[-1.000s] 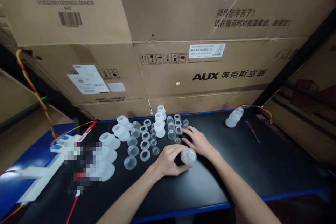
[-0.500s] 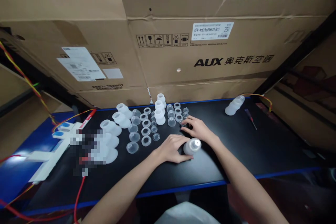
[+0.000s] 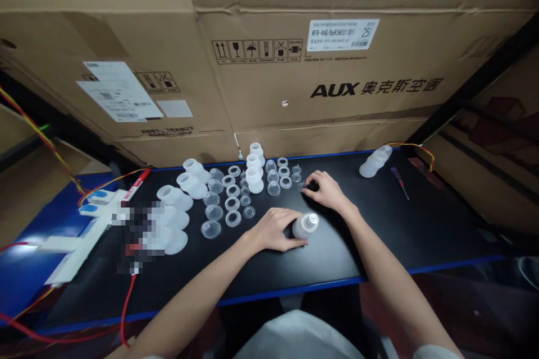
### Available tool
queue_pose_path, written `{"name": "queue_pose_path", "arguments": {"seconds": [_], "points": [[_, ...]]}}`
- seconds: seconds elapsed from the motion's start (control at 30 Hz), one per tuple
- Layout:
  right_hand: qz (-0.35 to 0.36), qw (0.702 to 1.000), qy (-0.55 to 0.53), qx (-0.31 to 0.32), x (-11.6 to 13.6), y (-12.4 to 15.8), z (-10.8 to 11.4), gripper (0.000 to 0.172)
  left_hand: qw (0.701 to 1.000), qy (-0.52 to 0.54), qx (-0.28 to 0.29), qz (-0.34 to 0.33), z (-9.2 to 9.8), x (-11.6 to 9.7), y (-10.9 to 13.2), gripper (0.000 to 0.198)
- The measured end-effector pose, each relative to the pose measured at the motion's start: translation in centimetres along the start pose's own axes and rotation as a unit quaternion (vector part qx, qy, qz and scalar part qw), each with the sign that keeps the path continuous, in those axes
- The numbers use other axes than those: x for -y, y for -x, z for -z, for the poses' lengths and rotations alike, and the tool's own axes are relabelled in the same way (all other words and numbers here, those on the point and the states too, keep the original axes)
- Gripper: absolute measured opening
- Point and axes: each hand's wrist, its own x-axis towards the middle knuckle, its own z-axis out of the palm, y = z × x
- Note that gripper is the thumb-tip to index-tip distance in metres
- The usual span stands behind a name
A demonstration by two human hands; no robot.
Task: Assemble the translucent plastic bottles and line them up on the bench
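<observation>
My left hand [image 3: 278, 229] is wrapped around the side of an upright, translucent baby bottle [image 3: 305, 226] with a clear top on it. Just behind it, my right hand [image 3: 326, 189] has thumb and fingertips closed at the edge of a small clear plastic disc [image 3: 301, 186] low over the table. Left of that hand are a few more small discs [image 3: 296, 169], white rings [image 3: 285, 182] and clear dome caps [image 3: 273, 188] in short columns. White open-necked bottle bodies [image 3: 255, 180] stand in a row beside them.
Further left are more bottle bodies [image 3: 173, 197], dome caps [image 3: 211, 229], rings [image 3: 233, 218] and a power strip [image 3: 88, 235] with cables. A capped bottle [image 3: 374, 161] and a screwdriver [image 3: 400, 182] lie at right. A large cardboard box [image 3: 269, 78] stands behind the black table [image 3: 425, 230].
My right hand has shifted a little right and away from the parts columns, with a small disc at its fingertips. My left hand stays around the bottle. The view has tilted slightly down.
</observation>
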Motion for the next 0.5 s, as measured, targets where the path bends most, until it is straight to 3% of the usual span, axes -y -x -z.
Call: {"name": "queue_pose_path", "arguments": {"seconds": [0.13, 0.5], "points": [[-0.018, 1.0, -0.009, 0.01, 0.5, -0.1, -0.7, 0.021, 1.0, -0.006, 0.001, 0.003, 0.2, -0.1, -0.1, 0.052], [-0.01, 0.999, -0.007, -0.051, 0.3, -1.1, -2.6, 0.023, 1.0, -0.012, 0.003, 0.006, 0.1, -0.1, -0.1, 0.052]]}}
